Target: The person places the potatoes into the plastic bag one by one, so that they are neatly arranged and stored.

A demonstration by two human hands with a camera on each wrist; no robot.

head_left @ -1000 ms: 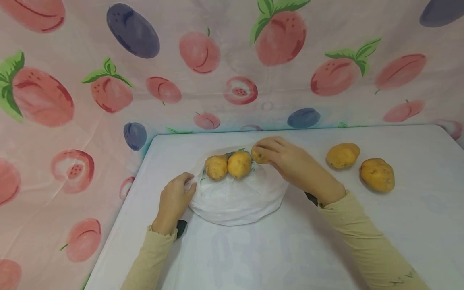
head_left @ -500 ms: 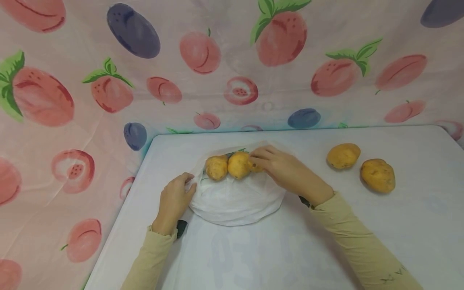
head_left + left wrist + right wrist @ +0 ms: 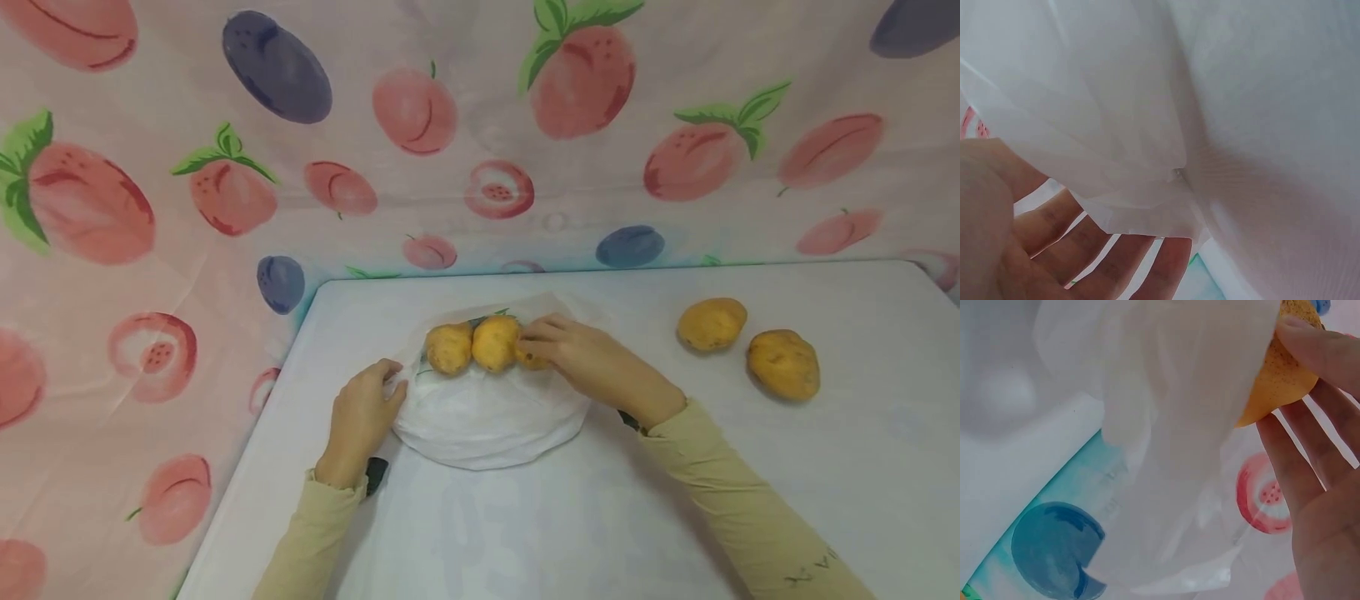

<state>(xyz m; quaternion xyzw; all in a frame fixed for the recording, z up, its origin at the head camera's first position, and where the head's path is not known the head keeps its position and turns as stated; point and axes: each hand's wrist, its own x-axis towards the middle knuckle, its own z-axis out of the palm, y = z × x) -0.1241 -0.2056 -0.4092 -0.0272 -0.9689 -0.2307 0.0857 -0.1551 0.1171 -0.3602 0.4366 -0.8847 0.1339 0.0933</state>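
A white plastic bag [image 3: 487,425] lies on the table with two yellow potatoes, one on the left [image 3: 448,348] and one in the middle [image 3: 495,343], side by side on it. My right hand [image 3: 592,362] holds a third potato [image 3: 534,358] beside them, mostly covered by the fingers in the head view. In the right wrist view, thumb and fingers lie on either side of this potato [image 3: 1282,378], and the bag hides part of it. My left hand [image 3: 362,412] touches the bag's left edge, thumb and fingers apart; in the left wrist view the bag [image 3: 1104,125] covers its fingertips.
Two more potatoes, a left one [image 3: 712,325] and a right one [image 3: 783,364], lie on the table's right side. A fruit-printed cloth [image 3: 570,167] rises behind the white table [image 3: 525,533] and along its left side.
My right hand has shifted left and slightly toward the front with its potato, bringing it up to the middle one. It has barely moved in the last half second. The left hand stays put.
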